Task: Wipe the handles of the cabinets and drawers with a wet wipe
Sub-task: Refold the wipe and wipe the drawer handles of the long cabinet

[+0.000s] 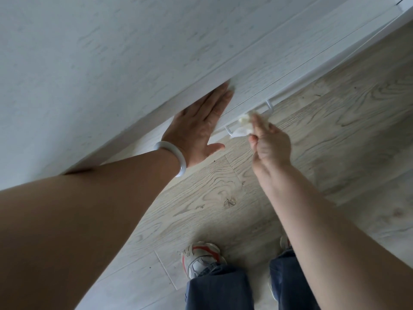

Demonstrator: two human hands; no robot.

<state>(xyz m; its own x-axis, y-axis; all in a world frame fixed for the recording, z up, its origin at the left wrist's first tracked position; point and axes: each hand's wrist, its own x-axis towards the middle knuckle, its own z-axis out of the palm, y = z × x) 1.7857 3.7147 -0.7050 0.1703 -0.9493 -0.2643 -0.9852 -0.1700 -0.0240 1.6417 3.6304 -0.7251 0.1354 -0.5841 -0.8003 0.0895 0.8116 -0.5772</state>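
A white wood-grain cabinet fills the upper left, seen from above. Low on its front is a drawer with a thin white bar handle. My left hand, with a pale bangle on the wrist, lies flat with straight fingers against the drawer front. My right hand pinches a crumpled white wet wipe and holds it against the middle of the handle. The wipe hides most of the bar; only its two end brackets show.
Pale wood-plank floor runs along the foot of the cabinet. My feet in red-and-white sneakers and blue jeans stand close below the hands. The cabinet's white base strip extends to the upper right.
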